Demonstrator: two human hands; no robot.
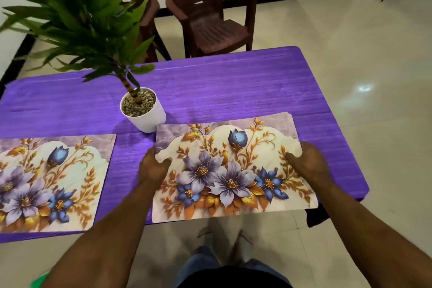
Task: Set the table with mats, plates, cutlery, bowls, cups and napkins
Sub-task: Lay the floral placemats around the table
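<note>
Fingers point(163, 161) of the left hand point(153, 168) curl over the 9 o'clock edge of the floral mat point(231, 170), pinching it; the right hand point(308, 163) grips its 3 o'clock edge the same way. Largest is the table point(222, 91) in purple cloth. Beyond it at 12 o'clock stand brown chairs point(210, 14). That mat lies at the table's 5 o'clock, its near edge overhanging. A second mat point(51, 182) lies at 8 o'clock. A white plant pot point(143, 110) touches the held mat's far-left corner.
</note>
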